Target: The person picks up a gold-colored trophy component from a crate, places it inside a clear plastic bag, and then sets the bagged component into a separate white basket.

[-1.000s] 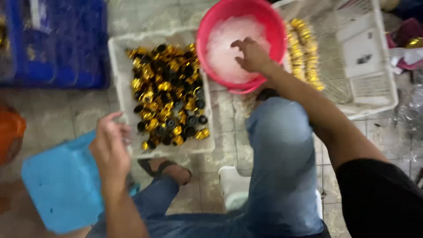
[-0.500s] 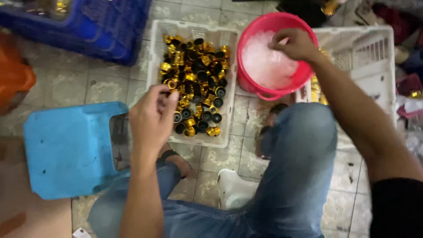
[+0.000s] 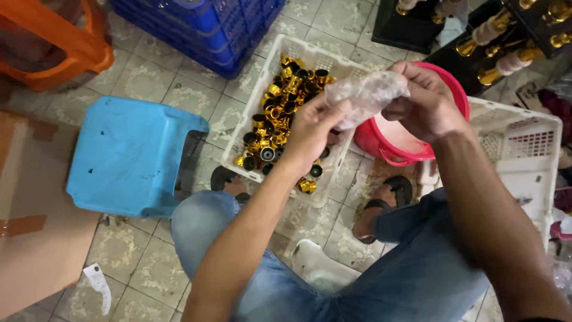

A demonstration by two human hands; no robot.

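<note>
Hands, two, left hand (image 3: 313, 128) and right hand (image 3: 426, 101), fingers pinching one clear plastic bag (image 3: 363, 95), above one white tray (image 3: 310, 59).

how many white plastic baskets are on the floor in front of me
2. One white basket sits ahead of the left hand, full of gold and black caps. The other white basket is at the right, behind the pink bucket. More may lie outside the view.
</note>
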